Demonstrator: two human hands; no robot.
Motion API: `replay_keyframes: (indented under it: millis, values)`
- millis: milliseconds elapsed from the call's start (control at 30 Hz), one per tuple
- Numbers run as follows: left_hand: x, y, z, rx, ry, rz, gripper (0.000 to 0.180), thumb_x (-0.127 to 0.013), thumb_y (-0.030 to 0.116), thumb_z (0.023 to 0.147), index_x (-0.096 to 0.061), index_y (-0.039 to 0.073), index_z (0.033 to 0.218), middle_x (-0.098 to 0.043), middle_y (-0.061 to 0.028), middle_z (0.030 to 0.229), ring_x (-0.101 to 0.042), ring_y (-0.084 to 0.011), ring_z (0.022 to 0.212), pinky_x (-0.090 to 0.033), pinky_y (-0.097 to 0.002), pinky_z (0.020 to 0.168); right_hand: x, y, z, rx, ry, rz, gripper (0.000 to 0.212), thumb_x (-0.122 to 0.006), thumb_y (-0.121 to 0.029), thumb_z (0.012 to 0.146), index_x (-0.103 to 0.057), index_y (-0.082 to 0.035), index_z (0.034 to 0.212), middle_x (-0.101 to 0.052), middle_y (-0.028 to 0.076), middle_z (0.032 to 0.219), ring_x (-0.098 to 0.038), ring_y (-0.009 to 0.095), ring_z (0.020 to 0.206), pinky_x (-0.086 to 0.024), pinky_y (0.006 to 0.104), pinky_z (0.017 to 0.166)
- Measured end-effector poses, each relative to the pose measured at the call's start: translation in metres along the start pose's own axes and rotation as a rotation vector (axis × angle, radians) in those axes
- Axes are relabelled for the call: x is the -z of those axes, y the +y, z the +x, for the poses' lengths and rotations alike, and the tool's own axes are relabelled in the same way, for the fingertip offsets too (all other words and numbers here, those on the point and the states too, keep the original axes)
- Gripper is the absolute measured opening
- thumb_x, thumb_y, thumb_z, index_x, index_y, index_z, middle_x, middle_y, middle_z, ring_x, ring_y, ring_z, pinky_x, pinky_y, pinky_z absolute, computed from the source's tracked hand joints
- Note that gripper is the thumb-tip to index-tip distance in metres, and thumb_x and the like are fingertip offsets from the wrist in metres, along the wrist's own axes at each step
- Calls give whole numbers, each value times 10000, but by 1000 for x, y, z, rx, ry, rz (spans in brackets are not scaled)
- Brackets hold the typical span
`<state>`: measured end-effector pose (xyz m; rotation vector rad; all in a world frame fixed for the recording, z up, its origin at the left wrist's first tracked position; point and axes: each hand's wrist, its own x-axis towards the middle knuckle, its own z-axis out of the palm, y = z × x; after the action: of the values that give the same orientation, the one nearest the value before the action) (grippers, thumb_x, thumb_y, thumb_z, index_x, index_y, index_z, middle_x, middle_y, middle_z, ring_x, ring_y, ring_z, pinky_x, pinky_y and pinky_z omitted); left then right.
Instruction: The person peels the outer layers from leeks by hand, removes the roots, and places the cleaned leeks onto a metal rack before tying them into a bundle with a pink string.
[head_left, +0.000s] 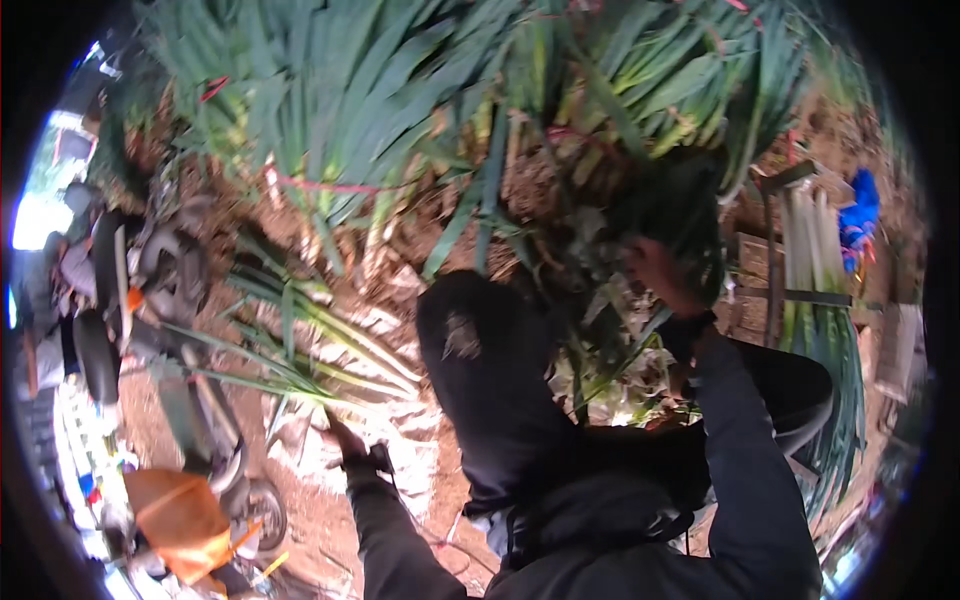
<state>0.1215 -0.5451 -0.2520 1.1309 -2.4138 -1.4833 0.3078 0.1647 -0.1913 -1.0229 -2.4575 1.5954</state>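
My left hand is low at the left, its fingers closed at the near side of a leek whose green leaves fan out to the left. Just beyond it, several more leeks lie on the ground, pale stalks pointing right. My right hand reaches past my right knee into shade, beside dark leaves and litter; its fingers are blurred, and whether they hold anything is hidden. Large bundles of leeks, bound with a red tie, stand along the far side.
On the right, trimmed leeks lie across a wooden frame with a dark bar, near a blue cloth or bag. A motorbike and an orange sheet-like thing are at the left. Pale scraps cover the brown soil.
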Motion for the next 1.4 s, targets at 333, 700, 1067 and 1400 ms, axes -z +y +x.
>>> replay_keyframes:
  millis: [333,700,1067,1400]
  values:
    - [-98,18,-53,231,-458,-127,427,-589,330,987,-557,31,1291,-591,-60,1057,-585,-187,897,-475,-316,793,-20,-71,159,747,455,-494,208,-641,-164,914,-613,-31,1071,-665,162,911,-659,404,846,-521,457,716]
    - [-228,192,-133,-160,-931,-27,394,-589,259,1018,-584,-23,1294,-686,-112,1011,-673,-173,855,-537,-286,762,-30,-64,203,178,257,-574,244,-587,-203,927,-637,-61,1119,-697,181,960,-674,410,916,-521,502,745]
    - [-277,343,-202,-651,-1280,70,449,-599,274,1003,-566,-19,1341,-671,-78,1048,-641,-157,923,-505,-299,851,19,-31,105,319,350,-202,276,-633,-211,933,-665,-76,1172,-690,206,971,-654,427,912,-520,471,777]
    - [-217,437,-339,-937,-1239,158,447,-571,300,1023,-578,-24,1331,-638,-85,1029,-610,-176,958,-502,-330,898,293,-66,-45,123,94,-153,364,-596,-332,1022,-614,9,1148,-662,74,925,-669,135,810,-556,284,681]
